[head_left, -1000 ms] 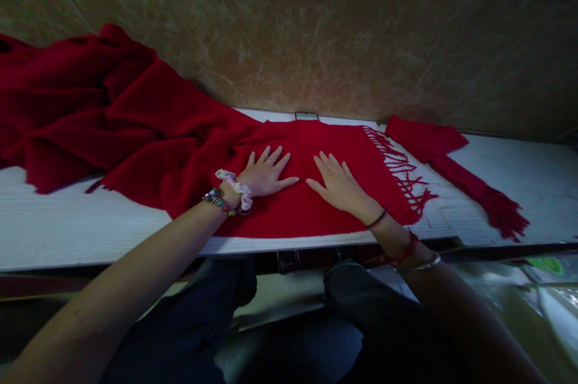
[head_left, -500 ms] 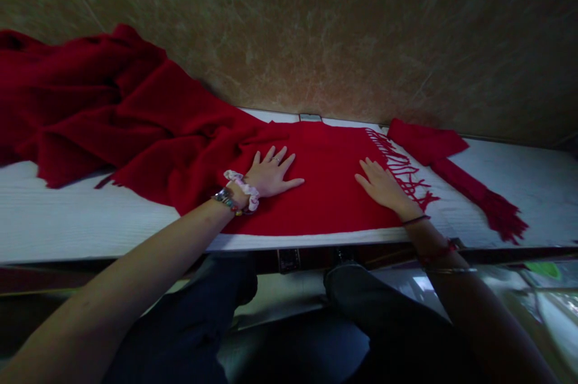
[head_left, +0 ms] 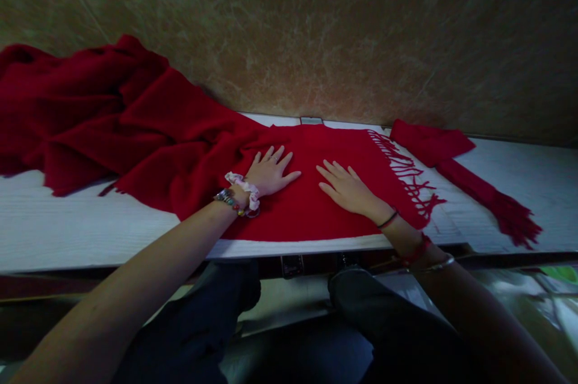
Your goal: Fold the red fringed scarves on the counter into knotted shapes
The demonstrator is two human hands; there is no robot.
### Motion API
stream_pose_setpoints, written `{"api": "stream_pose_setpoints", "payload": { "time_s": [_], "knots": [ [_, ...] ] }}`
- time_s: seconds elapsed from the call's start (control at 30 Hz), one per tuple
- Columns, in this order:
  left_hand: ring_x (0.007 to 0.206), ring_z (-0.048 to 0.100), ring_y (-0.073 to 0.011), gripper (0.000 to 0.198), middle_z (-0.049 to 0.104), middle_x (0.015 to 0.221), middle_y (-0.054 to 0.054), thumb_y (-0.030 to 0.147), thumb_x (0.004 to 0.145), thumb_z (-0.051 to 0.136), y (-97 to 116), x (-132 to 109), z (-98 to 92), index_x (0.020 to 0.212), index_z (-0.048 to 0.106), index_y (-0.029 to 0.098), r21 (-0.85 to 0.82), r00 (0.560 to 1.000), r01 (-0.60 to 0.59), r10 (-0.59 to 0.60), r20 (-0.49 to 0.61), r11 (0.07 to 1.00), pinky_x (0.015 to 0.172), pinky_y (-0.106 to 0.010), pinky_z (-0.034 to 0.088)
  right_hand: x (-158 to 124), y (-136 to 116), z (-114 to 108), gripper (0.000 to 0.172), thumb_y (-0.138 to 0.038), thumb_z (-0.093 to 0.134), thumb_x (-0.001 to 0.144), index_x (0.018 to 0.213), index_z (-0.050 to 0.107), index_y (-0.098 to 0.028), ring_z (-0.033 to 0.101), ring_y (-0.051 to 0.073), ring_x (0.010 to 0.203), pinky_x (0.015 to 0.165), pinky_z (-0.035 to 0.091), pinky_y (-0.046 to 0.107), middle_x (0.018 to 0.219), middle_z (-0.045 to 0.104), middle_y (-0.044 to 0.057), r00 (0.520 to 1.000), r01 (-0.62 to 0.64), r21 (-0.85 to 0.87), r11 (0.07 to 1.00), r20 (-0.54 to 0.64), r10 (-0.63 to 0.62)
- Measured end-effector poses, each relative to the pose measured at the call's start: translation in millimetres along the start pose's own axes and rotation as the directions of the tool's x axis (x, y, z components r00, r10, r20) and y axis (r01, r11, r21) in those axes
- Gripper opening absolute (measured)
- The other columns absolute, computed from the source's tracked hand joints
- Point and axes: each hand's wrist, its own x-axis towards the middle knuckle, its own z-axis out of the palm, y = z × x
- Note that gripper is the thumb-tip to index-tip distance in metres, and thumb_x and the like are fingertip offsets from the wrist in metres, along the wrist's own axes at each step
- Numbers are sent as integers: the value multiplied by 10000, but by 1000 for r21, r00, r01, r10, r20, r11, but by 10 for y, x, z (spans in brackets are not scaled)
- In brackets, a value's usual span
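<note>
A large red cloth (head_left: 311,215) with a fringed right end lies flat in the middle and runs into a heap of folds at the left. My left hand (head_left: 267,174) rests palm down on it beside the folds, fingers spread, with a ring, a scrunchie and bracelets on finger and wrist. On the smooth part my right hand (head_left: 347,188) lies flat, fingers apart, to the left of the fringe. Neither hand grips anything. A narrower red fringed piece (head_left: 472,182), bent over at its upper end, is to the right of the fringe.
Beneath the cloth is a white wood-grain surface (head_left: 533,176) with its front edge near my legs. A brown marbled wall (head_left: 289,29) stands behind it. Blurred items (head_left: 542,306) show at the lower right.
My right hand has moved left across the cloth, away from the fringe and closer to my left hand. My left hand has stayed nearly in place.
</note>
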Motion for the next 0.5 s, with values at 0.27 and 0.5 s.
{"api": "stream_pose_setpoints", "payload": {
  "time_s": [0.27, 0.5],
  "knots": [
    [1323, 175, -307, 619, 214, 1447, -96, 550, 890, 227, 5, -6, -23, 1381, 271, 175, -4, 1000, -4, 4, -7, 1000, 1046, -496, 189, -373, 1098, 65, 531, -344, 235, 879, 1325, 369, -89, 287, 259, 1297, 1015, 297, 465, 1393, 348, 160, 979, -189, -100, 977, -93, 179],
    [1324, 176, -301, 612, 217, 1447, -90, 546, 892, 219, 5, 11, 1, 1380, 273, 180, -2, 1000, -5, 5, -5, 1000, 1042, -507, 192, -541, 1443, 7, 487, -319, 292, 862, 1212, 479, -36, 389, 274, 1232, 1001, 331, 443, 1291, 467, 202, 932, -273, -108, 956, -276, 235]
  ]
}}
